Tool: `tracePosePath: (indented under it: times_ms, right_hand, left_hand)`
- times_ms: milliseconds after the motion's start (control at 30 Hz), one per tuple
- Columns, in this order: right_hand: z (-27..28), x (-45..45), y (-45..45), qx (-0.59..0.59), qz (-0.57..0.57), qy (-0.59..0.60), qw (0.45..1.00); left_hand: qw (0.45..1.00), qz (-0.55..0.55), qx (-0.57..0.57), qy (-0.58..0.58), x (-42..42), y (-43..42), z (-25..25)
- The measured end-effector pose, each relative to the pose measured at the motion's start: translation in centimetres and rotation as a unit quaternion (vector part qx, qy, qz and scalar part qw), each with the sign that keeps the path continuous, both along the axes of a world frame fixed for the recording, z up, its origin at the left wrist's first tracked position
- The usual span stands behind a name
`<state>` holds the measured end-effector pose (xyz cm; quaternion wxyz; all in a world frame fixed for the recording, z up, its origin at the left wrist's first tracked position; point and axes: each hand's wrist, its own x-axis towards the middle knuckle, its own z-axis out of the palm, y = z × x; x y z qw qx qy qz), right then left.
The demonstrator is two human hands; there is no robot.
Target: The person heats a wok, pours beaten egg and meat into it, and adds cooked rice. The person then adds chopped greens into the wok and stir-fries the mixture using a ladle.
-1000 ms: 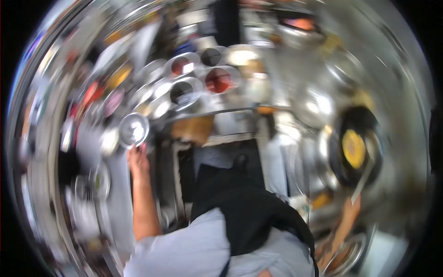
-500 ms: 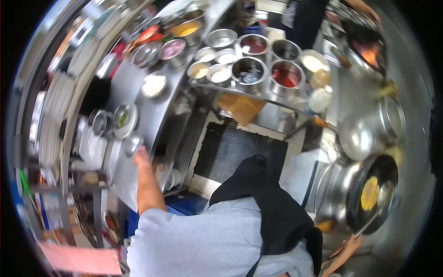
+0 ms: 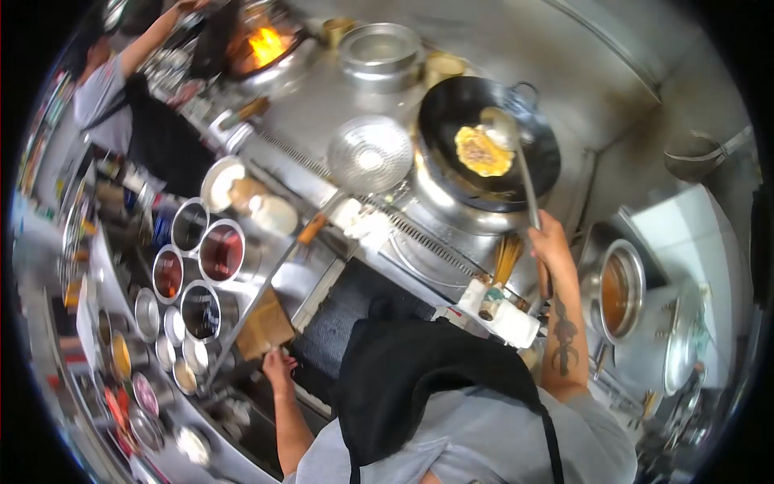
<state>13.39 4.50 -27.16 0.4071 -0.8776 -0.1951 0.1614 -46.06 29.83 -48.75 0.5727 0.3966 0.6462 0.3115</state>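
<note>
At the right, my right hand grips the handle of a long metal ladle. The ladle's bowl lies in a black wok, against a yellow egg-like round with brownish bits on it. The wok rests on a metal burner ring. My left hand hangs low beside a brown cardboard box, its fingers partly curled; whether they hold anything is too small to tell.
Metal pots of red sauce and dark liquid stand at the left. A perforated strainer lies left of the wok. A co-worker stands upper left near a flaming wok. A pot of brown liquid is at the right.
The view has swung toward the stove. My left hand has come away from the small metal bowl on the left counter. My right hand still holds the ladle at the wok.
</note>
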Motion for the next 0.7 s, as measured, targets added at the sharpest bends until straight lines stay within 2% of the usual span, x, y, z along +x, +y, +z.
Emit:
tracePosePath:
  times_ms: [67,100,133,167,200,233,267,333,367,400,433,467,533,567,600,633,700]
  right_hand:
    - [1.8,-0.8,1.3,-0.034,-0.012,0.001,0.999]
    - [0.1,0.3,1.6,-0.058,-0.011,-0.041,0.997]
    - [-1.6,1.3,1.9,-0.083,-0.01,-0.083,0.993]
    - [-0.9,0.9,3.1,-0.081,-0.028,-0.052,0.995]
    - [-0.2,0.1,4.7,-0.078,-0.046,-0.021,0.996]
    - [-2.3,0.7,5.3,-0.053,-0.05,-0.001,0.997]
    - [-4.3,1.2,5.8,-0.028,-0.052,0.017,0.998]
    - [-4.2,0.0,6.7,0.046,-0.057,0.106,0.992]
    - [-3.6,-0.9,6.7,0.066,-0.064,0.143,0.985]
    - [-2.5,-1.7,6.3,0.078,-0.061,0.17,0.98]
    - [-1.3,-2.6,5.6,0.091,-0.057,0.198,0.974]
    - [-0.4,-3.2,4.8,0.104,-0.052,0.225,0.967]
    - [0.9,-3.9,3.6,0.047,-0.04,0.186,0.981]
    - [1.5,-4.4,3.3,0.033,-0.046,0.164,0.985]
    - [1.9,-4.7,3.2,0.018,-0.051,0.142,0.988]
    - [1.6,-4.7,3.3,-0.046,-0.041,0.068,0.996]
    - [-2.1,-4.3,4.7,-0.126,-0.065,-0.005,0.99]
  left_hand:
    - [0.991,-0.126,-0.004,0.038,6.9,2.7,-1.2]
    - [0.974,-0.219,0.034,0.056,9.3,4.0,-2.9]
    - [0.934,-0.312,0.094,0.148,12.3,5.1,-3.8]
    - [0.91,-0.393,0.077,0.103,14.6,6.3,-5.5]
    - [0.903,-0.417,0.055,0.086,17.3,6.3,-6.1]
    - [0.895,-0.44,0.032,0.07,20.1,6.4,-6.6]
    - [0.855,-0.49,0.159,0.052,22.0,7.3,-11.1]
    - [0.735,-0.522,0.432,0.033,25.7,9.1,-19.7]
    - [0.812,-0.523,0.259,0.007,27.7,8.8,-17.0]
    - [0.874,-0.478,0.089,-0.007,29.8,8.4,-13.8]
    - [0.897,-0.431,-0.093,-0.021,31.2,7.8,-10.8]
    - [0.886,-0.455,-0.093,0.002,31.8,7.8,-11.0]
    - [0.86,-0.5,-0.088,0.045,33.2,8.1,-10.7]
    - [0.808,-0.578,0.038,0.108,33.0,8.4,-10.4]
    - [0.795,-0.598,0.043,0.096,32.8,8.5,-9.8]
    - [0.781,-0.617,0.047,0.085,32.5,8.5,-9.4]
    - [0.762,-0.646,0.04,0.024,31.6,8.5,-10.4]
